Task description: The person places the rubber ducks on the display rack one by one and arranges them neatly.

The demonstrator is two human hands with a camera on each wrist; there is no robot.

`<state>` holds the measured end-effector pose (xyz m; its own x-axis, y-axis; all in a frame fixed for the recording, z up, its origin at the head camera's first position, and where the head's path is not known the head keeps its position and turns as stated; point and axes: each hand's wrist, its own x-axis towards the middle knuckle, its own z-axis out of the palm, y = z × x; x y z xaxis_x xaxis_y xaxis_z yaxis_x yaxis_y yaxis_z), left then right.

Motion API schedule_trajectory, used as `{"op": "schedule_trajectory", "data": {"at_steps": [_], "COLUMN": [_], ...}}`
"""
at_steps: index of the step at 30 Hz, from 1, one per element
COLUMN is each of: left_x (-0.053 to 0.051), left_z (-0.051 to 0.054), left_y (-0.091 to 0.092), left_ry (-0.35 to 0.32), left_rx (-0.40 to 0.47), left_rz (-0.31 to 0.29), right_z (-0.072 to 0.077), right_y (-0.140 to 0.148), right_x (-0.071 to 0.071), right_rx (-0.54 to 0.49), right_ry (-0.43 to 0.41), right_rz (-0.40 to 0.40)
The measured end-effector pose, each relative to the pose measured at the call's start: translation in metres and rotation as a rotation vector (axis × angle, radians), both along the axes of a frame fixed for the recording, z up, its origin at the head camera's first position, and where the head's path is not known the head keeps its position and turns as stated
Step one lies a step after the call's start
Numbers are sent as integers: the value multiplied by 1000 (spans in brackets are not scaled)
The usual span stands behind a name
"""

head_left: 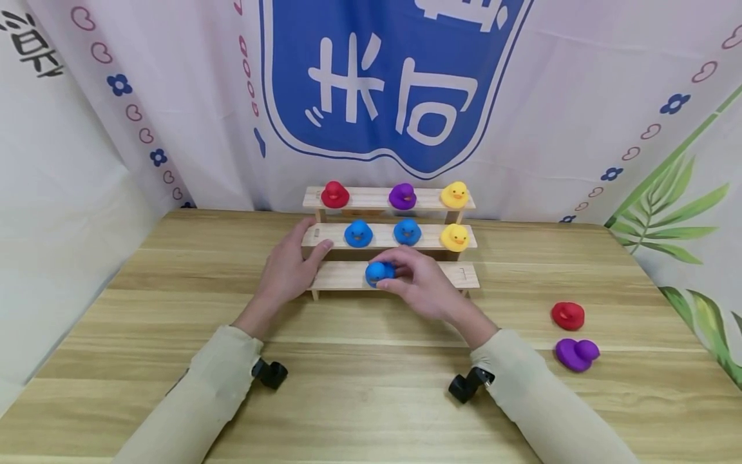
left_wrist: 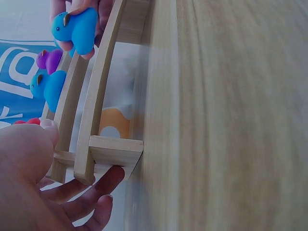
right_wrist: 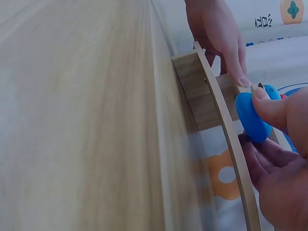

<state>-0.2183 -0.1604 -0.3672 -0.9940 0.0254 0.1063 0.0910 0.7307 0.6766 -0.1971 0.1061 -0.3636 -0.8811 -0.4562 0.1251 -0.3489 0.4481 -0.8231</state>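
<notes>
My right hand (head_left: 426,283) pinches a blue rubber duck (head_left: 375,274) between thumb and fingers at the lowest step of a wooden three-step stand (head_left: 339,276). In the right wrist view, the duck's rounded blue base (right_wrist: 251,119) faces the camera. My left hand (head_left: 288,264) grips the stand's left end; its thumb lies on the middle step and the other fingers reach round the side. Two blue ducks and a yellow duck (head_left: 455,238) sit on the middle step. On the top step are a red duck (head_left: 335,195), a purple duck (head_left: 402,196) and another yellow duck (head_left: 455,194).
On the wooden table (head_left: 359,399), to the right of the stand, lie a loose red duck (head_left: 568,316) and a loose purple duck (head_left: 576,354). A printed cloth (head_left: 214,116) hangs right behind the stand.
</notes>
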Motion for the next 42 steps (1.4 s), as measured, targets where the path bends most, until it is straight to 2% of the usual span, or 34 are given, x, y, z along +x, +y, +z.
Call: {"op": "schedule_trajectory", "data": {"at_steps": [14,24,33,42], "left_x": [-1,-1,-1,-1], "left_z": [0,1,-1,0], "left_y": [0,-1,-2,-1], "left_ry": [3,3,3,2], "left_rx": [-14,-12,-17,-20], "left_rz": [4,-3,1,1], "right_z": [-2,-1,-2,1], "right_y": [-20,-31,-34,-39], "right_x": [0,0,-2,-2], "right_rx": [47,102,118,133], "right_ry": [23,35,29,93], "right_rz": [4,-60,-49,-20]}}
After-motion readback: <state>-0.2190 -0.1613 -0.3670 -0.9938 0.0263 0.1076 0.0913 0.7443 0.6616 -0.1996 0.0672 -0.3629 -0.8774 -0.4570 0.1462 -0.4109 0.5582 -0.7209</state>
